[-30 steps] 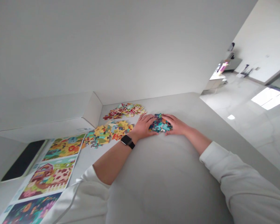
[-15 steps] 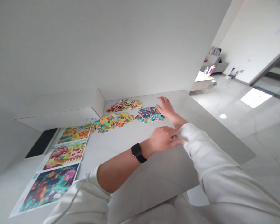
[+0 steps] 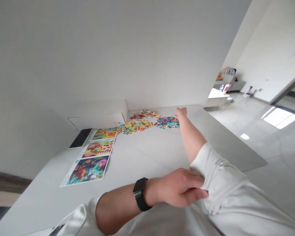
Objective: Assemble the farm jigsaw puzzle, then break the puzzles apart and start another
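Note:
My left hand (image 3: 183,187), with a black watch (image 3: 140,193) on its wrist, is closed on the cuff of my right sleeve (image 3: 211,177). The white fabric is bunched between its thumb and fingers. My right arm reaches out over the table, and my right hand (image 3: 181,112) is curled into a loose fist with nothing seen in it. Just left of that hand lies a pile of teal and purple puzzle pieces (image 3: 166,122). A yellow pile of puzzle pieces (image 3: 136,126) and a red and cream pile (image 3: 145,114) lie further left.
Three printed pictures (image 3: 89,170) lie in a row on the left of the white table (image 3: 142,154). Behind them are a dark flat tablet-like object (image 3: 80,138) and a white box (image 3: 95,120) against the wall. The table's right edge borders a shiny tiled floor.
My left hand has taken hold of the right sleeve's cuff and drawn it towards me, baring more forearm. My right hand has gone from spread to curled. The view has shifted back.

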{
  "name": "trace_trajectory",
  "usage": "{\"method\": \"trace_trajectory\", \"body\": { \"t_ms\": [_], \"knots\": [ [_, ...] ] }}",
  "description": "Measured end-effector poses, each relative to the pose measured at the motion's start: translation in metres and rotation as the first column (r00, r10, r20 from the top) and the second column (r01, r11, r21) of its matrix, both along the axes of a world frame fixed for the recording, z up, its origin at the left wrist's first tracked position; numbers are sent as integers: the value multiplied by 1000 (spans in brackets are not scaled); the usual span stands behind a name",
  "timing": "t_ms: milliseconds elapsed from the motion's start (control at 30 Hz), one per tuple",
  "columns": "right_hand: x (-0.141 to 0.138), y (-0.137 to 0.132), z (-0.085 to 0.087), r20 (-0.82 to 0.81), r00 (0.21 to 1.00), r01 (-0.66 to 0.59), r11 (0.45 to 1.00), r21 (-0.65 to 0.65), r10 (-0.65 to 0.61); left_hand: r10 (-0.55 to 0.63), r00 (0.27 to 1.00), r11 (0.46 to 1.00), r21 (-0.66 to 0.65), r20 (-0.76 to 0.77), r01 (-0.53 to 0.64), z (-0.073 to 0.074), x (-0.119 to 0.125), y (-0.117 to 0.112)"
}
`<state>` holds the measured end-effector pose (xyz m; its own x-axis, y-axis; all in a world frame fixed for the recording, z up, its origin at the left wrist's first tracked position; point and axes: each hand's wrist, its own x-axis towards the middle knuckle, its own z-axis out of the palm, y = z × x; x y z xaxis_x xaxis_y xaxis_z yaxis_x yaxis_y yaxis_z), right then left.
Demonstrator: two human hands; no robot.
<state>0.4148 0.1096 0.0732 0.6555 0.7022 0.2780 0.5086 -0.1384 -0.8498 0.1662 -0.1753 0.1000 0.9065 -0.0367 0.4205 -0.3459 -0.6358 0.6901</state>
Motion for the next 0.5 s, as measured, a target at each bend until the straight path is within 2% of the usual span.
{"method": "trace_trajectory", "body": {
  "t_ms": [67,100,167,200,233,267,333,400,500],
  "knots": [
    [-14,-18,-6,115,993,-32,999,-25,35,14,1000,999,-38,0,-14,9,0,-14],
    [-26,-29,-11,322,931,-146,984,-102,171,26,1000,998,-54,-7,-26,10,1,-17],
    [-52,-52,-22,435,829,-306,936,-172,351,39,999,995,-87,-22,-41,7,4,-15],
    [-65,-63,-28,541,708,-405,889,-215,454,45,999,994,-102,-26,-47,2,4,-9],
    [-77,-75,-34,619,609,-458,857,-237,496,64,998,990,-121,-24,-66,-5,3,-1],
    [-86,-86,-40,663,563,-478,849,-225,493,116,993,983,-139,-25,-118,-12,-1,11],
    [-96,-107,-51,677,551,-513,838,-185,487,320,947,934,-157,-28,-320,-28,-12,43],
    [-96,-125,-60,648,515,-579,785,-220,561,516,854,843,-135,-65,-520,-41,-27,82],
    [-89,-140,-73,576,502,-640,725,-256,646,713,693,691,-67,-103,-720,-57,-46,142]
  ]
}}
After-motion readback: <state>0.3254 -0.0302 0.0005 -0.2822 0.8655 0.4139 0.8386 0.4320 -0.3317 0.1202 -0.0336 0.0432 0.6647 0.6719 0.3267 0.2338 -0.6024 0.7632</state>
